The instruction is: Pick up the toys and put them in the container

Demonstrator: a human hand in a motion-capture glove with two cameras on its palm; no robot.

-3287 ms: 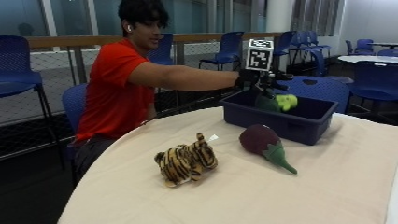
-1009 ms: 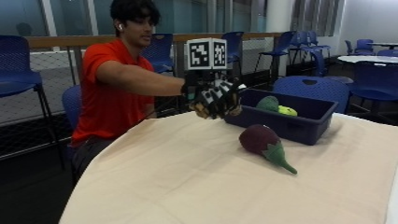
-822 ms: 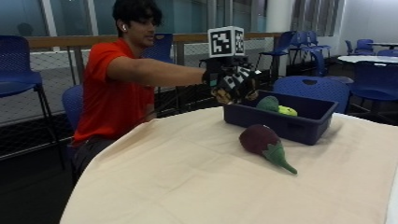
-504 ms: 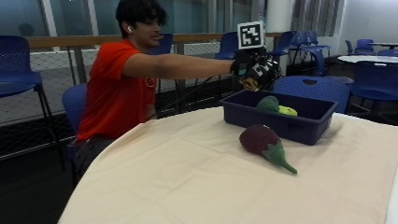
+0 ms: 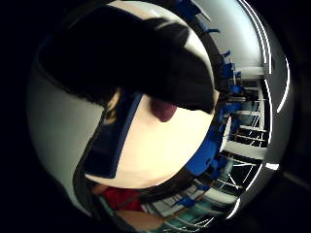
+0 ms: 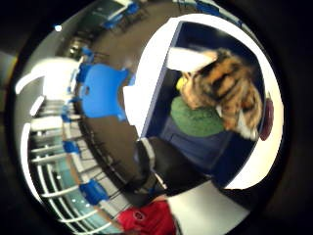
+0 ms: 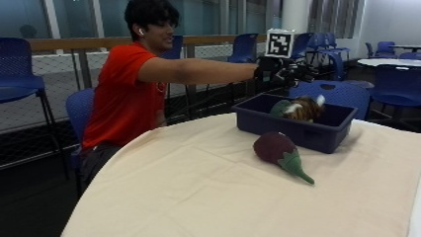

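A striped tiger toy [image 7: 305, 108] lies in the dark blue container [image 7: 297, 129], against a green toy [image 7: 281, 106]. My gloved right hand [image 7: 284, 73] hovers above the container's far side with fingers spread and nothing in it. The thumb side palm view looks down on the tiger toy [image 6: 226, 93], the green toy [image 6: 198, 120] and the container [image 6: 159, 103]. A purple eggplant toy [image 7: 281, 151] with a green stem lies on the tablecloth in front of the container. It also shows in the palm views as the eggplant [image 5: 164, 109] beside the container [image 5: 115, 138].
The container stands near the far edge of a round table under a cream cloth [image 7: 197, 192]. Blue chairs [image 7: 342, 94] stand behind the table, and another blue chair [image 7: 82, 108] is beside the person. A railing runs along the back.
The hand carried the tiger toy up from the table and over the container. The toy now lies in the container and the hand has let go.
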